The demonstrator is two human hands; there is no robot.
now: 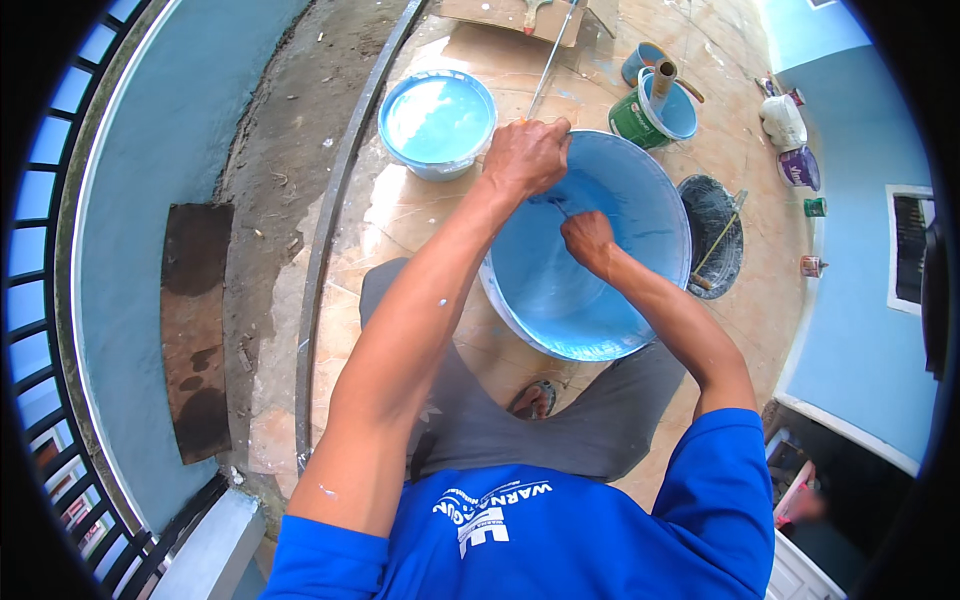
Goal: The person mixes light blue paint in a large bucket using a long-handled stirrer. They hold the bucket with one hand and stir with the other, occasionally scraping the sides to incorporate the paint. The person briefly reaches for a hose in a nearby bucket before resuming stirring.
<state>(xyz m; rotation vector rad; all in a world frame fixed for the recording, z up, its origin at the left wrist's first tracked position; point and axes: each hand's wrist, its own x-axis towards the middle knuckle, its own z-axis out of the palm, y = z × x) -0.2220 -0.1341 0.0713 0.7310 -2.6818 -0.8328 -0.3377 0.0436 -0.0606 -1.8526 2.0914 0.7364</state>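
Observation:
A big tilted bucket [625,255], smeared inside with light blue paint, stands between my knees. My left hand [528,158] is closed over its far left rim. A long thin pole [552,62] runs away from that hand; whether the fingers hold it too, I cannot tell. Inside the bucket, my right hand [588,240] is closed round a small thin-handled tool [562,208], whose dark head lies against the inner wall under my left hand. Left of the bucket stands a tub of light blue paint [438,118], full nearly to its rim.
Beyond the bucket are a green paint pail [638,120] with a roller in it and a smaller blue pail [645,58]. A black basin [722,235] holding a stick sits at right. Cardboard [500,18] bears a brush. Cans, including a purple one [798,168], line the right wall.

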